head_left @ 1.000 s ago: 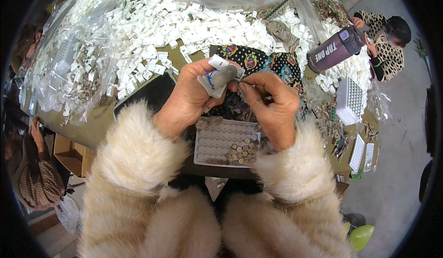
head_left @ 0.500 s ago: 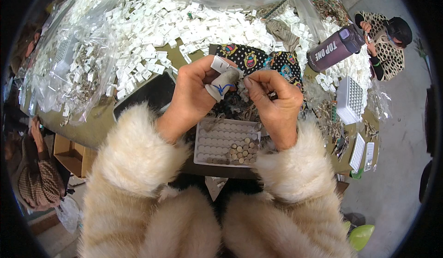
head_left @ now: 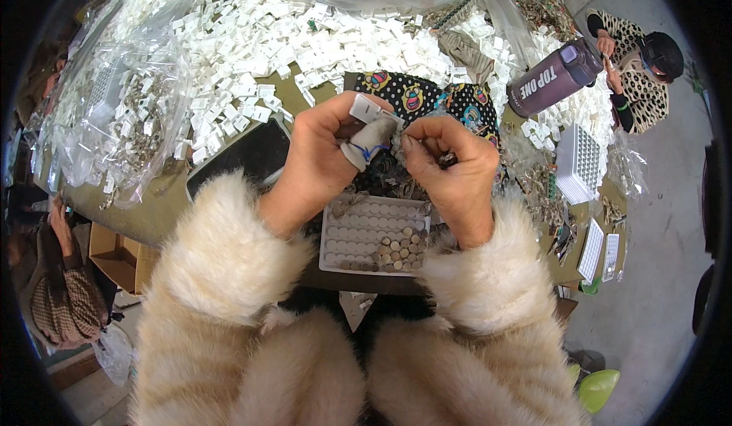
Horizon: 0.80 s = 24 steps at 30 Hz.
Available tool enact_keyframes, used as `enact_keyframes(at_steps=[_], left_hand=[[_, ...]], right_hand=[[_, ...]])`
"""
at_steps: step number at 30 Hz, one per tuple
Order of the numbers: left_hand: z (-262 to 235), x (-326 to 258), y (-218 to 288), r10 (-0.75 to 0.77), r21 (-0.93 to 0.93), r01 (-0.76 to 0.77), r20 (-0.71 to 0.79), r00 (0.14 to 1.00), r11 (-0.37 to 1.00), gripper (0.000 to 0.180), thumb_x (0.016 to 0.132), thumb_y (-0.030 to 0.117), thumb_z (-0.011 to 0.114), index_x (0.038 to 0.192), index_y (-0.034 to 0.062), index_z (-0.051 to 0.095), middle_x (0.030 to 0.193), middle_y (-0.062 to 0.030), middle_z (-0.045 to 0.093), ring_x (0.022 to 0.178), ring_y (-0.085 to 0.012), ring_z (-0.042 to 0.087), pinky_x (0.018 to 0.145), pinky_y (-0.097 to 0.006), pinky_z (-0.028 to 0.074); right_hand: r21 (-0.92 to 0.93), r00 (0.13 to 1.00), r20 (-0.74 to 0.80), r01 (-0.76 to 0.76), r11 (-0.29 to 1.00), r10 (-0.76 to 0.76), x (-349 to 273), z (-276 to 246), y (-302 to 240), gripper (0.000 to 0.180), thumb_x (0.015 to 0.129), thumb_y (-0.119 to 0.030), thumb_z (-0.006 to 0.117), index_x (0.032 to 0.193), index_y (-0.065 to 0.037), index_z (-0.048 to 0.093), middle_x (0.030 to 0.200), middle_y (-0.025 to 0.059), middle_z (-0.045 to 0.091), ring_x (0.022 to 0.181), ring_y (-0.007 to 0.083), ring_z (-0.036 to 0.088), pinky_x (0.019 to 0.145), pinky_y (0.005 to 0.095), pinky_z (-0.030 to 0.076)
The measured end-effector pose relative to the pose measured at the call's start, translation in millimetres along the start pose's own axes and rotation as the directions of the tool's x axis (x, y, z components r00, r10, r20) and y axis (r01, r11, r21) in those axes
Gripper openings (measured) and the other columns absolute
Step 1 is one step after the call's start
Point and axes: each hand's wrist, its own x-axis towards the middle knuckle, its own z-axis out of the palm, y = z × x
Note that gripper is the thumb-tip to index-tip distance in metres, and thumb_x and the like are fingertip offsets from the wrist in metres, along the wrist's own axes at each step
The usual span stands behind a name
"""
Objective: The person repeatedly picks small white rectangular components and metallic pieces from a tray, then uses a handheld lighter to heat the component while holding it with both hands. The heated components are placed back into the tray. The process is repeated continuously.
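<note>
Hands together — left hand (head_left: 320, 159) on white part (head_left: 371, 111), right hand (head_left: 456, 168) perhaps pinching metal.

Tray (head_left: 358, 235) below both hands, heap of small parts (head_left: 290, 37) behind, bottle (head_left: 553, 79) right, bag (head_left: 114, 121) left

Both forearms wear thick cream-and-tan fur sleeves (head_left: 229, 273), filling the lower frame. Left hand (head_left: 320, 159) thumb carries a grey fabric cot (head_left: 370, 145) tied with blue thread.

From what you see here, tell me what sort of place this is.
Probably a small workshop for hand assembly or sorting. A big heap of small white parts covers the table, a compartment tray sits below the hands, and another person works nearby.
</note>
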Motion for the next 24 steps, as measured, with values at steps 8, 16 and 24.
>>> enact_keyframes(at_steps=[8, 16, 24], left_hand=[[-1.8, -1.1, -3.5, -0.004, -0.042, 0.004, 0.019, 1.000, 0.999, 0.030, 0.087, -0.013, 0.061, 0.114, 0.0003, 0.068, 0.101, -0.0035, 0.071, 0.090, -0.0109, 0.067, 0.072, -0.023, 0.054], [-4.0, -0.6, 3.2, -0.182, -0.196, 0.189, 0.051, 0.982, 0.962, 0.023, 0.095, -0.001, 0.058, 0.114, 0.0033, 0.070, 0.084, -0.0031, 0.072, 0.064, -0.0037, 0.058, 0.052, -0.017, 0.041], [-5.9, -3.7, 1.2, -0.225, -0.139, 0.234, 0.081, 0.971, 0.962, 0.023, 0.097, 0.003, 0.057, 0.116, 0.0029, 0.070, 0.075, 0.0002, 0.065, 0.057, -0.0030, 0.050, 0.047, -0.019, 0.035]], right_hand=[[0.141, 0.994, -0.044, -0.092, 0.986, 0.100, 3.1, 4.5, 3.0, 0.005, 0.089, 0.000, 0.071, 0.092, 0.002, 0.069, 0.074, 0.0006, 0.067, 0.067, 0.0042, 0.055, 0.058, 0.0214, 0.043], [0.438, 0.918, 0.185, -0.397, 0.807, 0.351, 8.2, 1.5, 8.6, 0.017, 0.088, -0.003, 0.073, 0.104, 0.000, 0.066, 0.084, 0.0037, 0.070, 0.075, 0.0099, 0.060, 0.063, 0.0239, 0.046], [-0.306, 0.822, 0.059, 0.555, 0.774, -0.566, 11.1, 6.7, 9.7, 0.057, 0.073, 0.002, 0.075, 0.129, 0.001, 0.062, 0.093, 0.0078, 0.063, 0.084, 0.0271, 0.058, 0.083, 0.0397, 0.044]])
